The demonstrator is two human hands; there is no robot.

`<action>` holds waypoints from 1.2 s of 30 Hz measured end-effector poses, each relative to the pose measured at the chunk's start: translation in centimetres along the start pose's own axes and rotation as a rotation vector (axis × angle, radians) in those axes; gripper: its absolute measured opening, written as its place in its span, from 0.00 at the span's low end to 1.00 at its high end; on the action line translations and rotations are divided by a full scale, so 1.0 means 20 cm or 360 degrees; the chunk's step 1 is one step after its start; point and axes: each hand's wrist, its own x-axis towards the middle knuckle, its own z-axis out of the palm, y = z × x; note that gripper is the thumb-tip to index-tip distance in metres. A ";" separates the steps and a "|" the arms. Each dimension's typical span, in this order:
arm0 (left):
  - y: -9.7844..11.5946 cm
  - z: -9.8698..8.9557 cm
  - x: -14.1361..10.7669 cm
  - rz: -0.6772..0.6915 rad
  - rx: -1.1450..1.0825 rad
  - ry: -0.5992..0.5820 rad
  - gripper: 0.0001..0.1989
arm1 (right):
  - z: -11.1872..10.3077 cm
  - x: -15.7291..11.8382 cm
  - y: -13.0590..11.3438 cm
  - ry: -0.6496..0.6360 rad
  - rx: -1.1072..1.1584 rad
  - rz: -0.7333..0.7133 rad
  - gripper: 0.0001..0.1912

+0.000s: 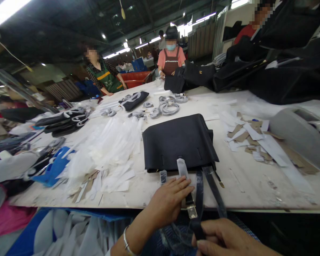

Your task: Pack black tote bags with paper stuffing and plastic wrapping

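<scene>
A black handbag (176,142) lies on the table before me, with straps running from it towards the near edge. My left hand (172,195) lies across a strap, its fingers stretched out just below a white wrapped strip (181,167) at the bag's front. A metal buckle (192,212) shows on the strap under that hand. My right hand (221,236) pinches a black strap (196,229) below the table edge; part of it is hidden behind the fingers. Other straps in clear film (214,192) hang over the edge beside it.
Loose white sheets (106,142) spread to the left, paper scraps (250,138) to the right. Coiled grey straps (169,107) lie beyond the bag. Black bags (282,78) are heaped at the right. A blue-edged bin (77,227) stands below the table. Co-workers stand across the table.
</scene>
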 end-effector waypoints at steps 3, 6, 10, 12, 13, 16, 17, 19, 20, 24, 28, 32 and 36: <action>-0.01 0.05 0.02 -0.0069 -0.0090 -0.0039 0.32 | -0.11 -0.05 0.02 0.0298 -0.0389 -0.0175 0.20; -0.02 0.04 0.00 -0.0023 -0.0211 0.0121 0.34 | -0.26 -0.09 0.13 0.1150 -0.0836 -0.0444 0.20; -0.09 -0.02 -0.10 -0.0135 -0.0129 0.0775 0.28 | -0.44 -0.08 0.34 0.1793 -0.1479 -0.0909 0.16; -0.18 -0.05 -0.16 -0.0268 0.0170 0.1071 0.27 | -0.49 -0.04 0.40 0.1779 -0.1755 -0.1014 0.23; -0.23 -0.07 -0.18 -0.0328 0.0351 0.1132 0.28 | -0.50 -0.02 0.42 0.1754 -0.1881 -0.1049 0.27; -0.37 -0.11 -0.21 -0.0417 0.0751 0.0895 0.34 | -0.56 0.06 0.39 0.1681 -0.2173 -0.1149 0.36; -0.40 -0.13 -0.20 -0.0411 0.0787 0.0715 0.36 | -0.58 0.08 0.37 0.1632 -0.2237 -0.1166 0.37; -0.44 -0.15 -0.19 -0.0369 0.0743 0.0378 0.40 | -0.64 0.14 0.32 0.1454 -0.2333 -0.1170 0.38; -0.45 -0.15 -0.18 -0.0353 0.0685 0.0259 0.40 | -0.67 0.17 0.30 0.1334 -0.2360 -0.1186 0.38; -0.46 -0.13 -0.17 -0.0356 0.0456 0.0169 0.41 | -0.78 0.26 0.29 0.0980 -0.2305 -0.1311 0.35; -0.46 -0.10 -0.19 -0.0345 0.0310 0.0269 0.41 | -0.77 0.22 0.30 0.0969 -0.2138 -0.1264 0.32; -0.43 -0.10 -0.19 -0.0393 0.0331 0.0336 0.37 | -0.64 0.10 0.30 0.1369 -0.1788 -0.1323 0.27; -0.39 -0.15 -0.15 -0.0375 0.0536 0.0358 0.34 | -0.54 0.01 0.35 0.1519 -0.1769 -0.1156 0.30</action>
